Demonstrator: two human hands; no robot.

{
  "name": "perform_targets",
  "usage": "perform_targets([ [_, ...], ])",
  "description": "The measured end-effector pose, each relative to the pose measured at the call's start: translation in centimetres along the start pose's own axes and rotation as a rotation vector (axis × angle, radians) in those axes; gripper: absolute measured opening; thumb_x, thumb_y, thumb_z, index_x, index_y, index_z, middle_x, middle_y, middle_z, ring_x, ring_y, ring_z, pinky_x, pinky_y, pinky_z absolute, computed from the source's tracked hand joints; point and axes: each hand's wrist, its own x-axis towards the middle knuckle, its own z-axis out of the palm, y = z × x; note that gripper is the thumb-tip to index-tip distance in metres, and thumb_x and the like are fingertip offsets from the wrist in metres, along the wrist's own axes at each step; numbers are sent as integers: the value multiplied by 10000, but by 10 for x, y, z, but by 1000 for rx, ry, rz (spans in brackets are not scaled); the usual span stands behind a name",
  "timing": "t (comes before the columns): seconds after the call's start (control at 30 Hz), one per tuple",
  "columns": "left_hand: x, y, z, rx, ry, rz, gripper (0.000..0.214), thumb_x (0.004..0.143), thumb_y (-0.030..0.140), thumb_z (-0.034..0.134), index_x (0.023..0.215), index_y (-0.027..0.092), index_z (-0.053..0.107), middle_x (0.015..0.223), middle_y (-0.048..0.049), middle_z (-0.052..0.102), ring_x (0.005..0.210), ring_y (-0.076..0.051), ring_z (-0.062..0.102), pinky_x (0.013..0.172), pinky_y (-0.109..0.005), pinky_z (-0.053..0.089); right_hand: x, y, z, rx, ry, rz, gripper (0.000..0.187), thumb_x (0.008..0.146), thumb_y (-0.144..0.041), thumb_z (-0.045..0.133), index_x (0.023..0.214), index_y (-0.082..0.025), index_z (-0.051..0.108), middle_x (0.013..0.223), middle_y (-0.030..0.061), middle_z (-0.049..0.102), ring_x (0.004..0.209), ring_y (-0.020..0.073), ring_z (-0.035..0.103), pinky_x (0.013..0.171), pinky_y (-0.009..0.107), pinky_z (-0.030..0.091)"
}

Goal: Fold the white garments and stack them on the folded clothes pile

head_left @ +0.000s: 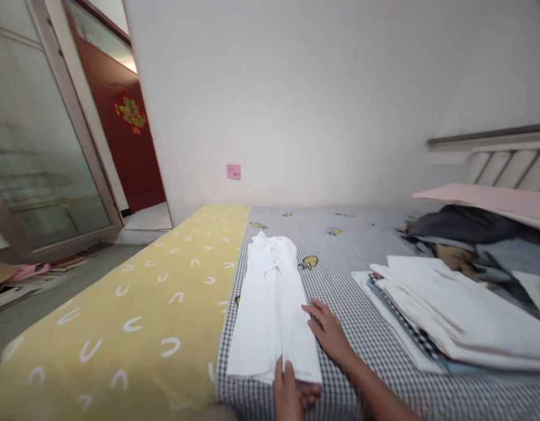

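A white shirt (263,310) lies folded into a long narrow panel on the checked part of the bed, its collar end pointing to the wall. At the near hem, my left hand (291,387) pinches the cloth, with some fingers on top and others under the edge. My right hand (329,332) rests at the shirt's right edge, fingers spread and the fingertips at the cloth. It holds nothing that I can see.
To the right lies a stack of folded clothes (463,316), mostly white. Behind it are a dark garment pile (463,225) and a pink board (493,199). Yellow patterned bedding (160,316) covers the left side. A pink note (233,172) sticks to the wall.
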Motion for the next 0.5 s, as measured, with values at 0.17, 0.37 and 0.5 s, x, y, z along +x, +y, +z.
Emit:
perform_targets([
  [0.17,-19,-1,-30,181,-66,0,564,857,444,547,1305,103,522,752,-82,746,586,-167,687,549,-242,481,-63,-7,-15,-317,-157,-197,445,943,-229,451,1315,-344,667,1500,67,546,1398,290,462,1162,572,305],
  [0.37,-51,26,-133,1043,-80,897,349,945,308,416,1066,250,739,994,-78,782,911,-227,725,832,-359,574,-128,3,-39,-387,-315,-353,652,861,-142,538,1433,-453,529,1619,-2,396,1495,280,332,1210,571,231],
  [0.5,-48,63,-177,1574,111,1342,510,918,106,463,1357,324,605,1361,-66,664,1244,-220,618,1065,-396,494,-124,9,-41,-424,-156,-357,805,812,-113,599,1547,-363,387,1647,83,333,1510,307,297,1213,584,203],
])
